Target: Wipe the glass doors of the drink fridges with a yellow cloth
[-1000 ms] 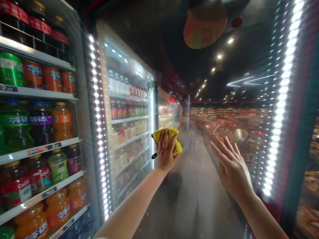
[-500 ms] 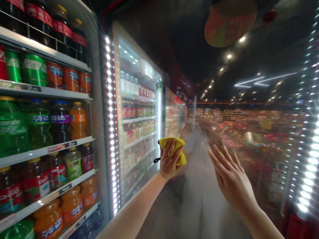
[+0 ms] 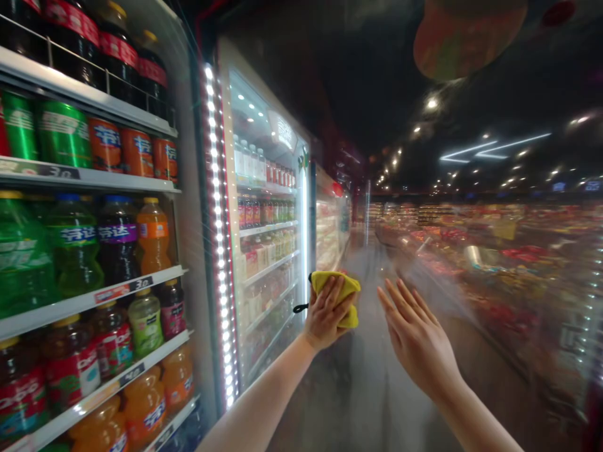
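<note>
My left hand [image 3: 325, 314] lies over a folded yellow cloth [image 3: 349, 290], palm facing away from me, fingers spread across it. A small black loop [image 3: 300, 308] sticks out from the cloth's left side. To the right, my right hand [image 3: 417, 333] is raised with its palm away from me and its fingers stretched out, holding nothing. Both hands appear to rest against a see-through pane, though its surface is hard to make out.
Shelves of bottled drinks [image 3: 73, 242] and cans [image 3: 106, 144] stand close on my left. Beyond a bright light strip [image 3: 217, 188] is a lit drinks fridge [image 3: 268, 229]. An aisle floor [image 3: 386, 376] runs ahead, with blurred goods displays [image 3: 509, 251] on the right.
My right hand has moved left, closer to the cloth. My left hand and the cloth have shifted slightly right and down. The bright strip at the right has slid toward the view's edge.
</note>
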`<state>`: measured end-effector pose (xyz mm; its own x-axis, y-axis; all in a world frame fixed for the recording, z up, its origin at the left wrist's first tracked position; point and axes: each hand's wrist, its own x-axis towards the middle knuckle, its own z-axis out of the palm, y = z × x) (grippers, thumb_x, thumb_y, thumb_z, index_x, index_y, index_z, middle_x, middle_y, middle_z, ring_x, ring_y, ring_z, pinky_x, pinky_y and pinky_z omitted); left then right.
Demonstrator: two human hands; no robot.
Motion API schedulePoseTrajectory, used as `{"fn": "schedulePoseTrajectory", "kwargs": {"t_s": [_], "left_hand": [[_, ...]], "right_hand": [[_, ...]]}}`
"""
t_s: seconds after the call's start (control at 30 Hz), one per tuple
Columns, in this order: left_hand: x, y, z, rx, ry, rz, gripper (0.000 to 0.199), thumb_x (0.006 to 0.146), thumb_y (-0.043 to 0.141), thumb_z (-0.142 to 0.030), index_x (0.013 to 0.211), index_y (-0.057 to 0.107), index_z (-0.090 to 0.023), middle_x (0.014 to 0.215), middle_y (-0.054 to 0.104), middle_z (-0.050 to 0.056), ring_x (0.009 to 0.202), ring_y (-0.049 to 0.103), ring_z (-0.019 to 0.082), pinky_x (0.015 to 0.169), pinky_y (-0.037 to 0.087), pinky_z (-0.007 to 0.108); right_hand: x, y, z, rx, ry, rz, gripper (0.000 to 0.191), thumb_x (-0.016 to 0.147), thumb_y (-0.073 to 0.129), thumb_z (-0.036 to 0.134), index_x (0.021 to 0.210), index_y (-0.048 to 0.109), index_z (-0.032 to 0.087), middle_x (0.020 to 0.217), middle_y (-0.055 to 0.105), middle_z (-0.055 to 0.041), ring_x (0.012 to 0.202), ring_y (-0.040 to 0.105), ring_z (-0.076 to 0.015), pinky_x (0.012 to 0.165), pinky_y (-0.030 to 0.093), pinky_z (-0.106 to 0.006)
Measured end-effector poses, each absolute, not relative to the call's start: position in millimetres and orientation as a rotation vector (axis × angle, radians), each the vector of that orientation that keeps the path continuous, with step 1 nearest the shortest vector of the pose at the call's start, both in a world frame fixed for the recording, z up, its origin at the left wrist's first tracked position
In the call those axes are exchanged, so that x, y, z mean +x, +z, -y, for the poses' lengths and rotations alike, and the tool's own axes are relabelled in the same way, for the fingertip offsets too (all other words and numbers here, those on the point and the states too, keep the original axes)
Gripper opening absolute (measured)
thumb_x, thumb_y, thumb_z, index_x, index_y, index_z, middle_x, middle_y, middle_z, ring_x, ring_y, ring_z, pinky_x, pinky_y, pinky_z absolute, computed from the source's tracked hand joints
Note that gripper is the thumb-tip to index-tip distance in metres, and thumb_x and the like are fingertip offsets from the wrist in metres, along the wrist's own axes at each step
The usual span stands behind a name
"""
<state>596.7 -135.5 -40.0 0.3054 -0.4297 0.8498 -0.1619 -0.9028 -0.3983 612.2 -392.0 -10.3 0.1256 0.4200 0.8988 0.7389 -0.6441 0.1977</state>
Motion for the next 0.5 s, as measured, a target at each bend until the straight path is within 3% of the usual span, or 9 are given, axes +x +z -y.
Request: {"fn": "schedulePoseTrajectory", "kwargs": {"t_s": [0.13, 0.23, 0.33, 0.5], "left_hand": [[606, 3, 132, -2.365, -1.677, -0.475, 0.068, 0.091, 0.069, -0.048, 0.154, 0.05, -0.03, 0.165, 0.043, 0.012, 0.153, 0.038, 0.035, 0.128, 0.021, 0.06], [607, 24, 110, -2.477, -1.865, -0.142, 0.07, 0.09, 0.072, -0.041, 0.154, 0.05, -0.025, 0.17, 0.033, 0.015, 0.157, 0.031, 0.038, 0.126, 0.026, 0.061], [598, 0, 93, -2.535, -1.909, -0.018, 0.069, 0.091, 0.071, -0.034, 0.154, 0.047, -0.02, 0.171, 0.028, 0.019, 0.158, 0.026, 0.042, 0.123, 0.032, 0.064], [588, -38, 92, -2.495, -1.619, -0.558, 0.06, 0.093, 0.069, -0.039, 0.149, 0.053, -0.024, 0.165, 0.043, 0.016, 0.155, 0.035, 0.036, 0.126, 0.028, 0.06]], "right_hand": [[614, -2, 368, -2.126, -1.528, 1.138, 0.06, 0.099, 0.046, 0.011, 0.158, 0.042, 0.02, 0.161, 0.048, -0.0125, 0.153, 0.038, -0.0309, 0.123, 0.039, -0.057], [615, -1, 357, -2.154, -1.508, 1.093, 0.06, 0.098, 0.048, 0.009, 0.157, 0.045, 0.02, 0.163, 0.045, -0.013, 0.155, 0.034, -0.0315, 0.124, 0.036, -0.059], [613, -6, 348, -2.184, -1.505, 1.06, 0.059, 0.097, 0.049, 0.008, 0.155, 0.048, 0.02, 0.163, 0.044, -0.0137, 0.155, 0.034, -0.0318, 0.124, 0.036, -0.059], [606, -3, 324, -2.215, -1.488, 1.062, 0.056, 0.099, 0.049, 0.01, 0.154, 0.049, 0.022, 0.162, 0.046, -0.0125, 0.154, 0.037, -0.0318, 0.124, 0.036, -0.059]]}}
